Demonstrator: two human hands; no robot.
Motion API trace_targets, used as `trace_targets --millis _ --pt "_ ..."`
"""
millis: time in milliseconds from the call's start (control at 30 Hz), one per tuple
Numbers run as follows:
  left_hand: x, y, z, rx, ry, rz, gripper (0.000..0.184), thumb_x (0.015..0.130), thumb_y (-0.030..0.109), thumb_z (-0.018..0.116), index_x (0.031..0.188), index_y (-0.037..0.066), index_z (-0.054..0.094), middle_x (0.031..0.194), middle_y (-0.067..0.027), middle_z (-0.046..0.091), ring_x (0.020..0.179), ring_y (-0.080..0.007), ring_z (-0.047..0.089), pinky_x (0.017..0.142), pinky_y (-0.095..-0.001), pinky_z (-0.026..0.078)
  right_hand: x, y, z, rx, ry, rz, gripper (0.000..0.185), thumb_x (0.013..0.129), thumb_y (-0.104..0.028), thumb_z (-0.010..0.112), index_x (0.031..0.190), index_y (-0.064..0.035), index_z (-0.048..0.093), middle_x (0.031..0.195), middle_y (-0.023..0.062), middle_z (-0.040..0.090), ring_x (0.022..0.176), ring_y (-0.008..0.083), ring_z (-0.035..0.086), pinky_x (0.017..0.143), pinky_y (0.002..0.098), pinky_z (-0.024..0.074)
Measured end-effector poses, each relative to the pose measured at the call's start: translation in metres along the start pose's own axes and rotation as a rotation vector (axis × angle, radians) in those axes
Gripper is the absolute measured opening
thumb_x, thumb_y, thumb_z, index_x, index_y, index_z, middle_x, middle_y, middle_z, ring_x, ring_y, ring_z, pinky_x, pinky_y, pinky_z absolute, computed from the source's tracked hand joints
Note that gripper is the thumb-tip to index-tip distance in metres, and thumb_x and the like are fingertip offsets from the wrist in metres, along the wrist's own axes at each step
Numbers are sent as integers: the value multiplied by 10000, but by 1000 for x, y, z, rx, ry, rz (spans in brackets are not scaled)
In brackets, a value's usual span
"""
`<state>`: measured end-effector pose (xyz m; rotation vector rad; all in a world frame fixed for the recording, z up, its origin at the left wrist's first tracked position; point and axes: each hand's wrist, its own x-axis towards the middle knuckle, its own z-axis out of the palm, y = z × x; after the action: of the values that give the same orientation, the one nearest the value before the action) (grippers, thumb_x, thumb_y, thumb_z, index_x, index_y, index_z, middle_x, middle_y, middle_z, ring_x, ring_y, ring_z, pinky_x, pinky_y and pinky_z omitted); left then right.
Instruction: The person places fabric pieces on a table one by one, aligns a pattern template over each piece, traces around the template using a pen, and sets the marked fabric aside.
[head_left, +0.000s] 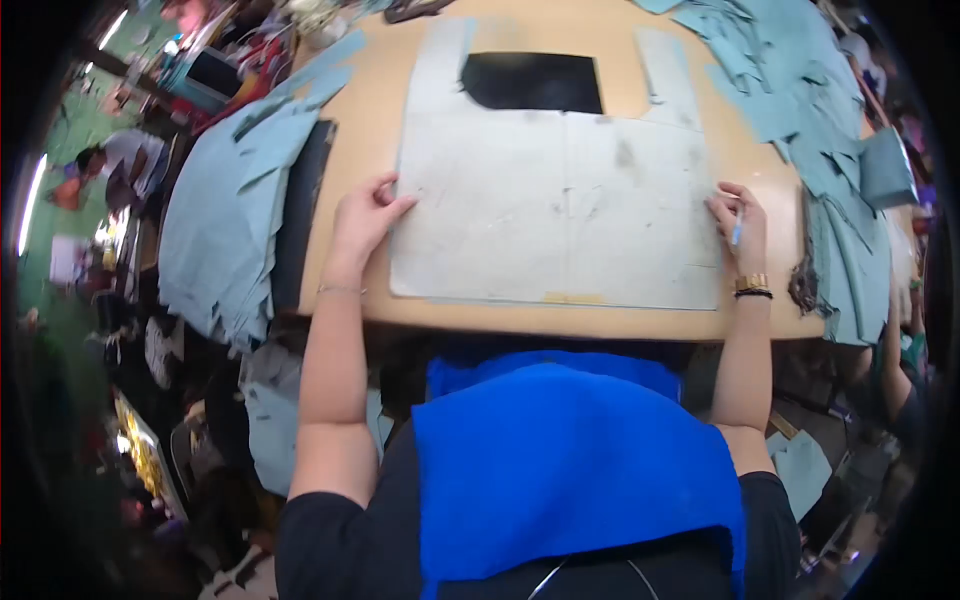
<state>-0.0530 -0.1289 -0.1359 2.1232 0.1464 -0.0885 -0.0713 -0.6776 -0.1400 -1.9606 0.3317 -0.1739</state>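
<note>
A large greyish-white pattern board [500, 220] lies flat on the table before me, smudged and marked, with a strip of tape at its near edge. At its left edge, my left hand [362, 218] has curled fingers, the thumb over the rim of the board. My right hand [742, 225] is at the right edge, fingertips touching the board, with a slim pale-blue pen [738, 230] held in it. A black piece [535, 82] shows in the cut-out at the board's far side.
Light blue fabric pieces are piled at the left [225, 210] and right [745, 60] of the wooden table [350, 270]. A dark slab [302, 210] stands beside the left pile. A blue cloth [570, 460] covers my front. A person [130, 165] is in the left background.
</note>
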Motion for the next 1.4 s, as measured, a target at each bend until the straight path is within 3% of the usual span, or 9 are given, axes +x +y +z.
trace_targets --millis 100,200,367,467,633,1167,1200,1333,1400 --pt "2 19 0 317 69 6 576 772 187 800 1260 -20 572 813 -17 567 729 -106 555 672 -248 475 1 -8 4 25 52 14 351 871 -244 714 1115 -16 607 789 11 642 642 46 551 524 186 432" --pt "10 71 20 557 166 215 549 776 212 782 1253 24 586 953 -94 610 887 -211 605 800 -324 495 -2 -13 5 155 95 54 393 925 -366 628 1129 -31 610 772 6 627 624 42 534 507 178 437" --pt "61 116 83 535 -134 561 561 767 262 775 1265 79 591 1180 -144 588 1110 -321 561 957 -393 457 -3 -11 0 395 174 118 589 979 -556 400 1213 -56 605 769 -2 579 556 48 515 484 193 498" --pt "88 129 110 573 -242 600 559 761 287 778 1261 106 604 1212 -126 580 1139 -319 546 977 -393 448 -5 -9 -3 430 185 140 568 983 -538 408 1217 -63 613 766 -13 558 547 47 509 488 198 509" --pt "94 152 116 730 -333 515 529 742 316 790 1220 144 643 1203 -98 589 1153 -291 536 985 -383 443 -9 -17 -1 411 202 118 253 888 -230 692 1080 -71 649 785 -37 606 568 23 526 515 164 453" --pt "93 148 121 788 -295 583 498 721 280 801 1169 124 650 1126 -82 613 1098 -276 579 929 -390 472 -3 -9 2 425 193 66 246 900 -201 667 1094 -51 648 833 -11 631 631 39 543 547 196 465" --pt "91 150 122 835 -301 538 506 733 344 784 1189 180 638 1150 -49 606 1120 -252 569 943 -424 451 -6 -9 0 455 200 48 245 903 -208 665 1090 -50 650 833 -8 633 624 40 541 543 197 463" --pt "67 152 129 836 -156 632 429 793 211 731 1199 135 616 1171 -124 584 1129 -306 558 945 -427 461 -9 -19 0 496 214 93 251 904 -213 667 1088 -44 638 855 15 645 620 58 545 548 209 466" --pt "54 149 135 849 -209 507 353 848 155 647 1196 118 601 1193 -142 567 1134 -328 548 946 -430 463 -5 -18 6 506 206 86 248 915 -214 652 1101 -50 632 852 6 650 623 59 549 533 200 445"
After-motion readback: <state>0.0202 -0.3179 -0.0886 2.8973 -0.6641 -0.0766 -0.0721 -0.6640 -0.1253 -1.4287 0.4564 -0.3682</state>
